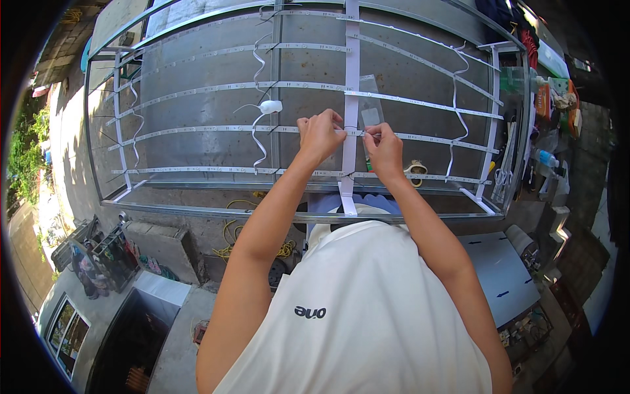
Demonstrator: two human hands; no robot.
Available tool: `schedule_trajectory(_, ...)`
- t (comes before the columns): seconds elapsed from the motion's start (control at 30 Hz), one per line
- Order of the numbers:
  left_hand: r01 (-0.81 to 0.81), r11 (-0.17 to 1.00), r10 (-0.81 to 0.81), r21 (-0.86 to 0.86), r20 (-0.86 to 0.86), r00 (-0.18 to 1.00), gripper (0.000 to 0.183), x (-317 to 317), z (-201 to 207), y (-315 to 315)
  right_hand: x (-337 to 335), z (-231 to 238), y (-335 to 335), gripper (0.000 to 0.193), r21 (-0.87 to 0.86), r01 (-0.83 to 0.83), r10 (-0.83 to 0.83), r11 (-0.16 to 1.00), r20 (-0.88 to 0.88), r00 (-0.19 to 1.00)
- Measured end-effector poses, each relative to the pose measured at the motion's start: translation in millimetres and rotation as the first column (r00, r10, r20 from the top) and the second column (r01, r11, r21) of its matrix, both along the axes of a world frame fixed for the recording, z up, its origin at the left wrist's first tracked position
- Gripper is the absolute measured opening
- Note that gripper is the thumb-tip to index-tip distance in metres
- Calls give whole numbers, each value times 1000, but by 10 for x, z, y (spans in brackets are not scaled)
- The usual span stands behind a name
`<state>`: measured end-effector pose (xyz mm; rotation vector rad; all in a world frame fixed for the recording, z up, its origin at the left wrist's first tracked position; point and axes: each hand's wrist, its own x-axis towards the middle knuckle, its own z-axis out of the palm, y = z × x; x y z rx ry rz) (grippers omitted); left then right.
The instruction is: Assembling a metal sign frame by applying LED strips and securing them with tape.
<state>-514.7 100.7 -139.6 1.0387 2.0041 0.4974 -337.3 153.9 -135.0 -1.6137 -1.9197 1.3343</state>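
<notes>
Both my hands work where an LED strip point(420, 138) crosses the white upright bar point(352, 69) of a metal frame. My left hand point(320, 136) is closed at the bar's left edge, its fingertips by the strip; what they pinch is hidden. A thin dark cable tie point(355, 127) loops over the bar between my hands. On the bar's right side, my right hand point(384, 152) pinches at this tie with thumb and forefinger. Similar dark ties sit on other crossings. White wires point(260, 65) link the strips, and a white plug-like piece point(270, 107) lies near my left hand.
The rectangular metal frame point(216, 209) surrounds the strips, over a grey sheet point(197, 111). A roll of tape point(415, 172) lies right of my right forearm, and a clear plastic packet point(371, 111) behind the hand. Yellow cord point(226, 251) lies below the frame; bottles and bags crowd the right side.
</notes>
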Motion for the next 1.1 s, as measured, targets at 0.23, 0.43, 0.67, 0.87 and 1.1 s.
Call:
schedule_trajectory(0.23, -22, 1000, 22, -16, -14, 1000, 30, 34, -2, 21, 40, 17, 15, 8, 34, -37, 37, 999, -5, 999)
schedule_trajectory(0.43, -14, 999, 13, -49, -19, 1000, 31, 25, -16, 38, 148, 97, 25, 8, 115, -120, 118, 986, 27, 993)
schedule_trajectory(0.67, -14, 999, 13, -43, -36, 999, 29, 37, -16, 33, 256, 105, -1, 10, 19, -136, 133, 990, 124, 983)
schedule_trajectory(0.87, -21, 999, 20, -25, -32, 999, 28, 46, -24, 30, 203, 170, 97, 14, -447, 123, -66, 886, 141, 988)
schedule_trajectory(1.1, -28, 999, 27, -27, -35, 999, 26, 39, -15, 19, 31, 350, 207, 17, -637, 102, -216, 764, -103, 971)
